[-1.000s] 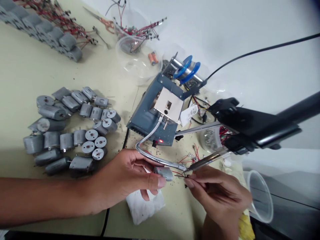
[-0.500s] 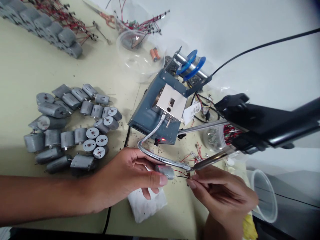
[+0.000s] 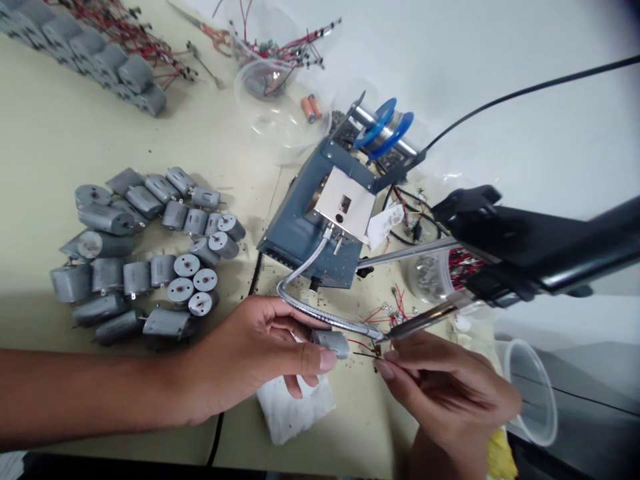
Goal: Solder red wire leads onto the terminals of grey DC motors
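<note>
My left hand (image 3: 280, 353) grips a small grey motor (image 3: 331, 343) between thumb and fingers, above a white folded cloth (image 3: 297, 410). Just right of the motor, my right hand (image 3: 445, 380) pinches a small part with thin red and black wires (image 3: 364, 355) that reach toward the motor. The soldering iron tip (image 3: 387, 335) meets the end of the metal feed tube (image 3: 335, 321) right above my right fingertips. Whether the tip touches the small part is too small to tell.
A blue-grey solder feeder (image 3: 310, 213) with a blue spool (image 3: 384, 130) stands behind my hands. Loose motors (image 3: 163, 270) cover the left side. A black stand arm (image 3: 555, 247) crosses from the right. A clear tub (image 3: 545, 400) sits at right.
The red light on the feeder has gone out. Both hands keep nearly the same pose and hold the same things.
</note>
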Action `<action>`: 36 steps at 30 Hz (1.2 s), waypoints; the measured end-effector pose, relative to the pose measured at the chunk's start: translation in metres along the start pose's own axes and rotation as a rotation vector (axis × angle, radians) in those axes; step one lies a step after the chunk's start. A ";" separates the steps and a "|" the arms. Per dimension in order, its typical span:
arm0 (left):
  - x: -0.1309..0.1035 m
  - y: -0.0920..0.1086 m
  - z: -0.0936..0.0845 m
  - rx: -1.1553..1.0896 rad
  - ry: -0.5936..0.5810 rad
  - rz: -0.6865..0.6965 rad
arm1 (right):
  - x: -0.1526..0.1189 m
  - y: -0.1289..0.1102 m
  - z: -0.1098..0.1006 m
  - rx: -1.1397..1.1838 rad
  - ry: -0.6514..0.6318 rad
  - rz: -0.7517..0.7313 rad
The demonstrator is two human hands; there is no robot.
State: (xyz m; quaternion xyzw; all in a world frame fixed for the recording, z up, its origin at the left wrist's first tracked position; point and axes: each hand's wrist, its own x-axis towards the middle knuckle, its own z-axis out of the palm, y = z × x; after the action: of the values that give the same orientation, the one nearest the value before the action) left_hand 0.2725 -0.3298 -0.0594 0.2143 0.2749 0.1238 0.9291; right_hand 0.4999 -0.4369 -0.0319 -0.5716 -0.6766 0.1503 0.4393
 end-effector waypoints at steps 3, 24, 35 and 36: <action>0.000 0.000 -0.001 0.001 0.007 -0.013 | 0.000 0.001 0.000 -0.018 -0.005 0.003; 0.000 0.001 -0.002 0.010 0.048 -0.051 | 0.000 0.000 -0.001 -0.036 -0.011 0.002; 0.001 0.003 0.002 -0.004 0.036 -0.057 | -0.001 0.001 0.001 -0.037 -0.001 0.000; 0.001 0.004 0.002 -0.008 0.038 -0.057 | -0.002 0.001 0.001 -0.040 0.000 0.007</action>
State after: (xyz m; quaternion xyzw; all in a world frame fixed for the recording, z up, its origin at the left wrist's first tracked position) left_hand 0.2737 -0.3267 -0.0562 0.2005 0.2981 0.1025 0.9276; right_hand 0.4997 -0.4381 -0.0342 -0.5825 -0.6776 0.1381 0.4272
